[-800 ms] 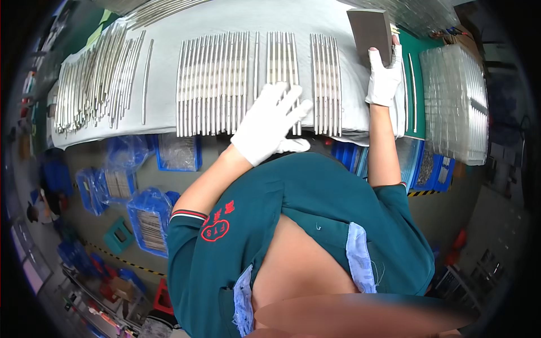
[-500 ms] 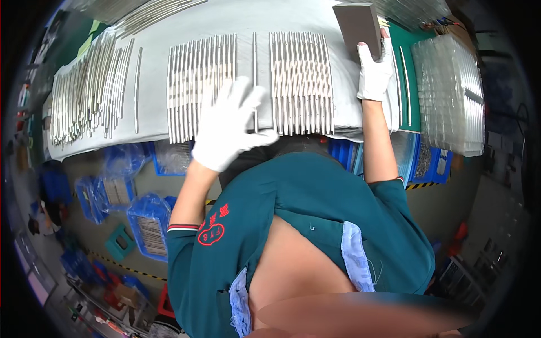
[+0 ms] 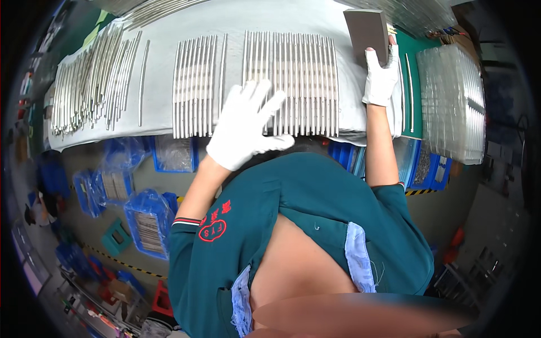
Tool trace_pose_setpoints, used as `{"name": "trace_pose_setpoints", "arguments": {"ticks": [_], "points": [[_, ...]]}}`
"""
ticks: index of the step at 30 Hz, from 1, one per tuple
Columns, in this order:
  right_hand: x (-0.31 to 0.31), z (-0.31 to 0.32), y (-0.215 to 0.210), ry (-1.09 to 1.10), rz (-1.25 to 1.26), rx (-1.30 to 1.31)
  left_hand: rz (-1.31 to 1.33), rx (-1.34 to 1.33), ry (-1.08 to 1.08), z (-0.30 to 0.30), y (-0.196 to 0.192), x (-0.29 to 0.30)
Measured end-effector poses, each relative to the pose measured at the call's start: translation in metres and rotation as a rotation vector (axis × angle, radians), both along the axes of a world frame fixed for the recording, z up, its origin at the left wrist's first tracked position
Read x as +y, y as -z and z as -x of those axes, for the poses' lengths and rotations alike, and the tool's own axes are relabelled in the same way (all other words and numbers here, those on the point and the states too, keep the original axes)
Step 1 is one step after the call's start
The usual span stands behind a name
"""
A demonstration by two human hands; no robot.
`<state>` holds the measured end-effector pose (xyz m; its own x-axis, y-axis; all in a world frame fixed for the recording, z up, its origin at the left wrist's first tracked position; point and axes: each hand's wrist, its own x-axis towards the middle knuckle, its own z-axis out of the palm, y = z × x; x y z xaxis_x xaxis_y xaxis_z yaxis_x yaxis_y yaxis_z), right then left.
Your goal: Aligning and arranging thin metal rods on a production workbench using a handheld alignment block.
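My left hand (image 3: pixel 242 125), in a white glove with bare fingertips, lies palm down with fingers spread on the near part of a small set of slim metal rods (image 3: pixel 257 53). A wider row of rods (image 3: pixel 305 84) is just to its right. On its left are a single rod (image 3: pixel 222 67) and another parallel row of rods (image 3: pixel 194 84). My right hand (image 3: pixel 381 79), gloved alike, grips the near end of a dark grey rectangular block (image 3: pixel 366 34) at the table's right side, thumb on its near face. The fingers behind the block are partly hidden.
A loose pile of rods (image 3: pixel 93 84) and one separate rod (image 3: pixel 143 81) lie on the left of the white-covered table (image 3: pixel 155 62). Clear plastic trays (image 3: pixel 451 104) are stacked at the right. Blue bins (image 3: pixel 147 222) stand on the floor below.
My left hand has moved right. Several rods have shifted right from the left row, now narrower, to beside the right row. My right hand still holds the block; the whole view has shifted slightly.
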<state>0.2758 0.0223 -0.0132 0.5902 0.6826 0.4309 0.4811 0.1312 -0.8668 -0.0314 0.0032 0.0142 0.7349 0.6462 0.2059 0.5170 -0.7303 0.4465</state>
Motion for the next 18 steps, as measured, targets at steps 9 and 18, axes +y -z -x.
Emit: {"name": "trace_pose_setpoints", "arguments": {"ticks": [9,18], "points": [[-0.002,0.002,-0.002,-0.019,-0.004,0.061,-0.144,0.247,-0.328,0.066,0.017,0.012],[0.0,-0.002,0.002,0.002,0.011,0.046,-0.004,0.078,-0.222,0.033,0.009,-0.005]]}}
